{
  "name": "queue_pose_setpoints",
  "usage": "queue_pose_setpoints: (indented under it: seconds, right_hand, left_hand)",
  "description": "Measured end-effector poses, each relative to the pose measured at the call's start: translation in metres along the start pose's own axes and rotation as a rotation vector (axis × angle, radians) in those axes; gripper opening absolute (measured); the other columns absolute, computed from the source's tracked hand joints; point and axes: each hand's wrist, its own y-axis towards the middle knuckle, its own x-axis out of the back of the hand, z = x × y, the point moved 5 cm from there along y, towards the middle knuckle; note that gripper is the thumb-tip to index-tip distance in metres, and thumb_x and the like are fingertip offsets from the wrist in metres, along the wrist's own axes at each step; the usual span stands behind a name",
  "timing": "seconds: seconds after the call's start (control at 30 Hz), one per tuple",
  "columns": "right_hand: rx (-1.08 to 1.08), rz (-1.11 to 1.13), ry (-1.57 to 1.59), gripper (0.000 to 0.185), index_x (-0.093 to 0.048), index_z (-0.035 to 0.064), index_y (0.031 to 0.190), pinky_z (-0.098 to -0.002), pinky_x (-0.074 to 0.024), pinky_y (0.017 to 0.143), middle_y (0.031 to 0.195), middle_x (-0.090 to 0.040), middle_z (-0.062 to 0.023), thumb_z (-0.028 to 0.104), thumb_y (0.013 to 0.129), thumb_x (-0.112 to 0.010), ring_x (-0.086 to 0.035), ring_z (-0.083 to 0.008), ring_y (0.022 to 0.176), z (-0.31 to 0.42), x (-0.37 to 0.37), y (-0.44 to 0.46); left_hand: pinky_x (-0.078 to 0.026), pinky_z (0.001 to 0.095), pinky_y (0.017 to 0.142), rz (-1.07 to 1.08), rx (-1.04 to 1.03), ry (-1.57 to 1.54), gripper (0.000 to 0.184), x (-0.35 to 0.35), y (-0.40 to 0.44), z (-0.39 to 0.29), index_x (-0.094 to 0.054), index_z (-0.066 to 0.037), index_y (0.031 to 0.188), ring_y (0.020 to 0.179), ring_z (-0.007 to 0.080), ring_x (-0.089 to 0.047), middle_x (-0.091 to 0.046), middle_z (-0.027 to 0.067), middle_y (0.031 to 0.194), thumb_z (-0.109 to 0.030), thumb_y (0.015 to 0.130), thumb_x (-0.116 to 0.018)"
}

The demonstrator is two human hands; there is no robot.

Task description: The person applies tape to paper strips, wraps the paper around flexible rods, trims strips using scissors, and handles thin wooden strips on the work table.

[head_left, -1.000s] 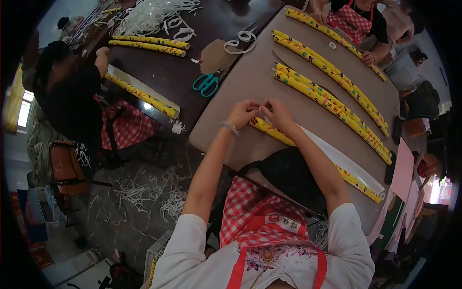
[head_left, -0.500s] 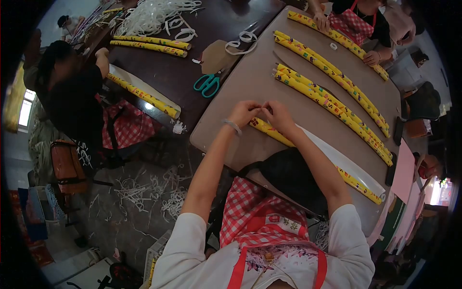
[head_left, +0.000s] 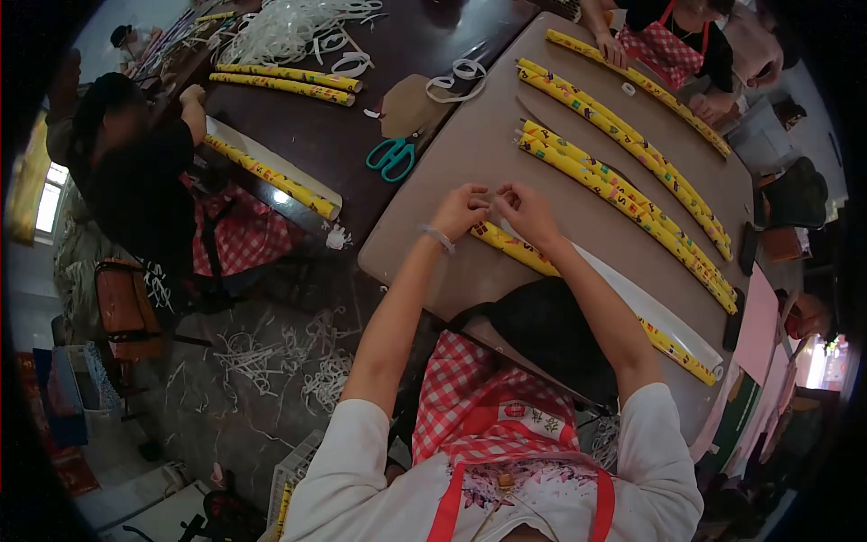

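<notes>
A yellow patterned paper roll (head_left: pixel 508 244) lies slantwise on the brown-grey table in front of me, a white sheet (head_left: pixel 632 294) spreading from its side. Over the roll's far left end, my left hand (head_left: pixel 461 212) is closed with its fingers curled in a pinch. My right hand (head_left: pixel 528 215) faces it a small gap away, thumb and fingers also pinched. Anything between the fingertips is too small to make out. My right forearm crosses above the roll and covers its middle.
More yellow rolls (head_left: pixel 623 194) lie beyond on the same table. Teal-handled scissors (head_left: pixel 391 160), a white tape ring (head_left: pixel 467 70) and a heap of white strips (head_left: pixel 284 32) are on the dark table. One co-worker (head_left: pixel 135 163) sits left, another (head_left: pixel 664 54) far right, handling a roll.
My fingertips, touching each other before, have drawn slightly apart. The roll under them stays in place. At the far right, the co-worker's hand has shifted a little off the roll's near end.
</notes>
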Motion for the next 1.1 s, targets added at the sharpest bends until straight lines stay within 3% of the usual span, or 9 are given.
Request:
queue_pose_setpoints:
  seconds: [0.07, 0.17, 0.4, 0.6, 0.7, 0.8, 0.87, 1.0, 1.1]
  right_hand:
    - [-0.050, 0.067, -0.039, 0.021, -0.063, 0.0010, 0.093, -0.0351, -0.0493, 0.066, 0.083, -0.064, -0.0138, 0.018, 0.081, -0.062, -0.063, -0.0257, 0.072, -0.005, -0.007, 0.005]
    - [-0.037, 0.039, -0.106, 0.022, -0.063, 0.0018, 0.094, -0.0341, -0.0494, 0.065, 0.082, -0.064, -0.0128, 0.019, 0.081, -0.063, -0.062, -0.0241, 0.071, -0.026, -0.012, 0.010]
    - [-0.036, 0.052, -0.014, 0.020, -0.064, 0.0024, 0.089, -0.0343, -0.0482, 0.063, 0.079, -0.062, -0.0117, 0.021, 0.080, -0.063, -0.061, -0.0243, 0.069, -0.005, -0.004, 0.004]
    - [-0.078, 0.184, -0.174, 0.023, -0.065, 0.0016, 0.088, -0.0340, -0.0480, 0.062, 0.082, -0.064, -0.0130, 0.022, 0.079, -0.064, -0.061, -0.0247, 0.070, -0.012, -0.010, 0.011]
    - [-0.046, 0.164, -0.137, 0.022, -0.065, 0.0010, 0.086, -0.0344, -0.0482, 0.062, 0.080, -0.064, -0.0140, 0.021, 0.077, -0.065, -0.061, -0.0256, 0.069, -0.007, -0.008, 0.010]
    - [0.046, 0.142, -0.150, 0.016, -0.065, -0.0004, 0.084, -0.0318, -0.0481, 0.059, 0.074, -0.064, -0.0133, 0.015, 0.078, -0.063, -0.061, -0.0211, 0.063, 0.001, -0.005, 0.010]
    - [0.035, 0.169, -0.150, 0.020, -0.065, 0.0002, 0.083, -0.0359, -0.0485, 0.061, 0.077, -0.063, -0.0156, 0.019, 0.077, -0.064, -0.061, -0.0283, 0.066, 0.000, -0.004, 0.011]
    - [0.087, 0.200, -0.225, 0.019, -0.065, 0.0006, 0.085, -0.0362, -0.0490, 0.062, 0.078, -0.063, -0.0160, 0.018, 0.078, -0.064, -0.062, -0.0288, 0.069, 0.007, -0.003, 0.013]
    - [0.171, 0.072, -0.235, 0.018, -0.065, 0.0022, 0.086, -0.0361, -0.0493, 0.062, 0.079, -0.063, -0.0146, 0.019, 0.079, -0.064, -0.062, -0.0290, 0.069, 0.016, 0.001, 0.010]
  left_hand:
    - [-0.051, 0.0247, 0.070, -0.010, 0.024, -0.008, 0.046, 0.000, 0.000, 0.002, -0.048, 0.005, 0.122, 0.084, 0.0135, -0.064, -0.067, 0.0104, 0.091, -0.002, 0.079, -0.064]
    - [-0.049, 0.0231, 0.068, -0.002, 0.042, -0.041, 0.046, 0.001, 0.000, 0.005, -0.046, 0.004, 0.124, 0.080, 0.0093, -0.060, -0.066, 0.0066, 0.091, -0.003, 0.082, -0.064]
    - [-0.050, 0.0246, 0.071, -0.044, 0.027, -0.054, 0.042, -0.001, -0.003, -0.002, -0.047, 0.004, 0.121, 0.085, 0.0123, -0.062, -0.066, 0.0095, 0.095, -0.005, 0.083, -0.064]
    - [-0.050, 0.0260, 0.074, -0.086, 0.029, 0.004, 0.041, 0.002, -0.005, -0.003, -0.047, 0.004, 0.118, 0.088, 0.0147, -0.062, -0.065, 0.0125, 0.099, -0.006, 0.083, -0.066]
    - [-0.050, 0.0257, 0.074, -0.098, 0.014, 0.019, 0.041, 0.002, -0.003, 0.000, -0.047, 0.004, 0.117, 0.088, 0.0145, -0.062, -0.065, 0.0123, 0.098, -0.007, 0.082, -0.066]
    - [-0.050, 0.0254, 0.073, -0.102, 0.013, 0.019, 0.041, 0.003, 0.000, 0.004, -0.047, 0.005, 0.116, 0.087, 0.0145, -0.062, -0.065, 0.0117, 0.096, -0.007, 0.082, -0.067]
    - [-0.050, 0.0254, 0.073, -0.096, 0.014, 0.013, 0.041, 0.003, 0.000, 0.006, -0.047, 0.005, 0.116, 0.087, 0.0145, -0.062, -0.065, 0.0114, 0.095, -0.007, 0.082, -0.067]
    - [-0.050, 0.0259, 0.073, -0.093, 0.017, -0.011, 0.042, 0.003, 0.001, 0.006, -0.047, 0.006, 0.116, 0.088, 0.0151, -0.062, -0.065, 0.0120, 0.095, -0.008, 0.082, -0.067]
    - [-0.050, 0.0263, 0.075, -0.104, 0.000, -0.035, 0.042, 0.005, 0.004, 0.013, -0.046, 0.006, 0.115, 0.089, 0.0155, -0.062, -0.064, 0.0125, 0.096, -0.009, 0.082, -0.067]
